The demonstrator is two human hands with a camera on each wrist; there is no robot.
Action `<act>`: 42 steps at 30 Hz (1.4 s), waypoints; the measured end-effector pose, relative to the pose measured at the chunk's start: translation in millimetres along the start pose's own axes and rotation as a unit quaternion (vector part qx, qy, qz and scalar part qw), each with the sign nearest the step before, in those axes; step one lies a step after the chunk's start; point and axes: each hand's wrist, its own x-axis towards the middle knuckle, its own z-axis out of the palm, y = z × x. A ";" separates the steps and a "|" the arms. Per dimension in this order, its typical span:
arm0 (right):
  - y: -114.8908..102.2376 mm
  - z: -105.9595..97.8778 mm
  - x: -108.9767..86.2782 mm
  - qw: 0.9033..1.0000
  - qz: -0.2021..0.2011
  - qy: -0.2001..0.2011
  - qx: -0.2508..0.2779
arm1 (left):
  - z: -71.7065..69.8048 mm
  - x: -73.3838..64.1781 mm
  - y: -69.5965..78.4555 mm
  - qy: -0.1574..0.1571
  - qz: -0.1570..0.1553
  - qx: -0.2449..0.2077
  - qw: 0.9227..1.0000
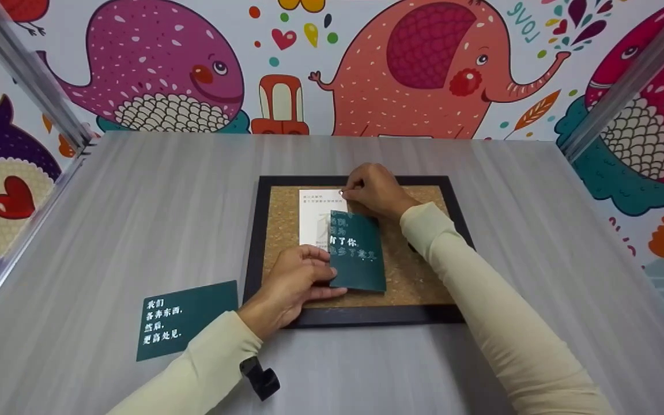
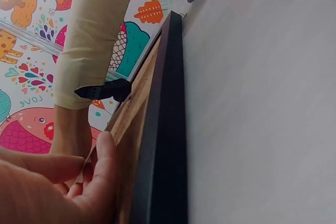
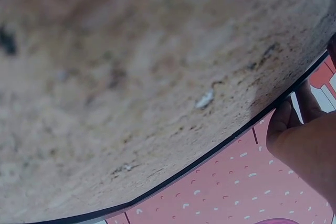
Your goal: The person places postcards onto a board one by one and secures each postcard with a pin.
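Note:
A cork board (image 1: 412, 276) in a black frame lies on the table. On its left half is a white card (image 1: 312, 213) with small print. A dark green card (image 1: 361, 268) with white lettering overlaps that card's lower right part and bends slightly. My left hand (image 1: 294, 279) pinches the green card's lower left edge between thumb and fingers; in the left wrist view the thumb and fingertips (image 2: 105, 148) meet close over the cork. My right hand (image 1: 379, 190) pinches a small pushpin (image 1: 341, 193) at the white card's top right corner; its head is mostly hidden by the fingers.
Another green card (image 1: 188, 320) with white lettering lies on the grey table (image 1: 182, 202), left of the board. Printed wall panels (image 1: 286, 52) stand behind and at both sides, with metal posts (image 1: 626, 80) at the corners. A black strap (image 1: 260, 377) hangs by the left sleeve.

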 end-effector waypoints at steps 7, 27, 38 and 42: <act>-0.8 -0.9 1.7 1.000 0.017 -0.003 0.000 | 7.0 6.2 5.5 0.002 -0.008 0.000 1.000; 1.2 -2.8 3.8 1.000 -0.008 -0.012 -0.001 | 32.2 26.1 2.0 0.007 -0.001 0.026 1.000; 1.3 -3.2 3.0 0.999 -0.032 -0.005 -0.001 | 44.6 32.6 -1.1 0.041 0.027 0.108 0.993; 2.1 -2.7 4.5 0.999 -0.037 -0.004 -0.004 | 45.7 35.3 -1.4 0.043 0.037 0.151 0.987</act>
